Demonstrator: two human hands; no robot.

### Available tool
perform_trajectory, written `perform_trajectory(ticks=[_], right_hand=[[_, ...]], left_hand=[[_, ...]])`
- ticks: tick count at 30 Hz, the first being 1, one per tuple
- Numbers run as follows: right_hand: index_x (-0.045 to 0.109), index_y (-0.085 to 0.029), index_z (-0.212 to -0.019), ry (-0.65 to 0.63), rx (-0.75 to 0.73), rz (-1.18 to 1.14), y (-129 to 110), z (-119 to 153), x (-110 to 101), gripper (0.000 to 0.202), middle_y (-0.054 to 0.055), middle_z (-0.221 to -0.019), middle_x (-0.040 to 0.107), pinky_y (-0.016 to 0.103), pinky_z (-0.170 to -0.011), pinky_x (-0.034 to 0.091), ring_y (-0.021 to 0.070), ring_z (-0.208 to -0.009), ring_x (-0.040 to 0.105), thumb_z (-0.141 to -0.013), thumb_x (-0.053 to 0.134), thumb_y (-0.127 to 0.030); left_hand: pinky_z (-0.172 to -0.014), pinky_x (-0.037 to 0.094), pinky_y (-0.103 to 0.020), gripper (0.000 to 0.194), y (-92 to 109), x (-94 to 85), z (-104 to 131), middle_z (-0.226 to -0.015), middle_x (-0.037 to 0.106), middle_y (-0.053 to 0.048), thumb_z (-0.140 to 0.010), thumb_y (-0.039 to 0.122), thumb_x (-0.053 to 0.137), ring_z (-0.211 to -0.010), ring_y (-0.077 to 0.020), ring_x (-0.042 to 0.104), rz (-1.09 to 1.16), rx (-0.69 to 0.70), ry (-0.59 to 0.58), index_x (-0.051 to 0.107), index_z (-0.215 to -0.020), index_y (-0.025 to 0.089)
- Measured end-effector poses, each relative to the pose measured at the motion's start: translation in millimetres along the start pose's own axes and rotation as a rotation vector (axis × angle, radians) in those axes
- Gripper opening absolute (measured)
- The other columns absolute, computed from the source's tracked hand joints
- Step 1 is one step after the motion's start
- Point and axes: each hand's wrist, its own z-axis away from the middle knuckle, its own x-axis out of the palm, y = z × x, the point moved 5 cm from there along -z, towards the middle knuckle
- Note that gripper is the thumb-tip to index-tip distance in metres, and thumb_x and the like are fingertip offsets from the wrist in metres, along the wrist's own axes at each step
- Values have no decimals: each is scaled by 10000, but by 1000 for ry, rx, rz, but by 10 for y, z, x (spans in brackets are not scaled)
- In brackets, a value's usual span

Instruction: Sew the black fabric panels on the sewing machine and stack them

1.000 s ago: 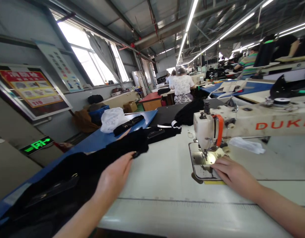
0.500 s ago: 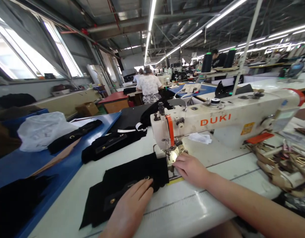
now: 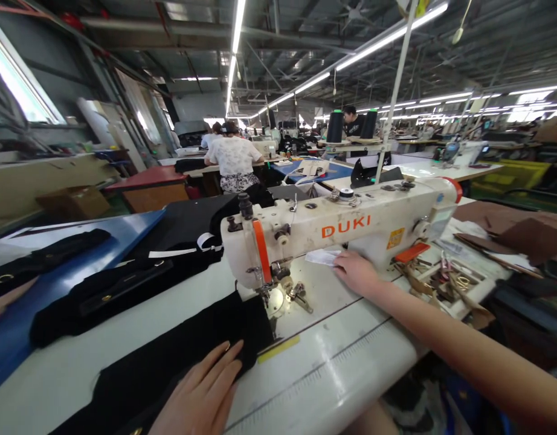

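My left hand (image 3: 206,386) lies flat with fingers stretched over a black fabric piece (image 3: 183,344) on the sewing machine's bed. The piece's right end is near the presser foot, and a bit of gold-coloured metal shows beside my fingers. Under the arm of the white DUKI sewing machine (image 3: 351,223), my right hand (image 3: 357,272) has its fingers bent together on the right edge of a thin white slip (image 3: 321,258). The fingertips are partly hidden and slightly blurred. The needle area (image 3: 273,296) is lit, and neither hand is at it.
More black fabric pieces (image 3: 101,290) with metal fittings lie to the left, near a blue tabletop (image 3: 124,241). A tray (image 3: 478,284) of small tools and straps sits at the machine's right end. A person in a white top (image 3: 235,157) is farther ahead, facing away.
My right hand has moved from beside the needle to the white slip under the machine arm. My left hand stays on the black fabric. The view has turned right.
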Motion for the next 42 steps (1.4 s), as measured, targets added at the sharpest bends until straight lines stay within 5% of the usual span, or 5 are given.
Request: perform_trajectory(ticks=[17,31,42], right_hand=[[677,-181,-753,59,205,-117,175,-1,60,105,40,-823,703,244,-616,387,174,-757,622,-844,658,-228],[744,-198,-847,35,210,-310,324,-25,50,179,4,-767,736,237,-652,457,167,-700,650,-777,599,-119],[727,-191,-758,160,240,-320,329,-84,-74,123,36,-773,742,233,-597,418,177,-688,661,-826,639,-243]], left_hand=[[-884,577,-373,307,-83,-35,70,-1321,614,8,-879,424,560,-1166,-244,612,118,-36,-35,648,-1151,312],[-927,552,-384,323,-137,50,159,-1355,586,13,-880,419,553,-1223,-241,568,157,-65,-58,634,-1173,312],[-930,551,-358,316,-122,-25,107,-1336,603,5,-863,422,586,-1197,-237,590,222,-110,-51,645,-1155,316]])
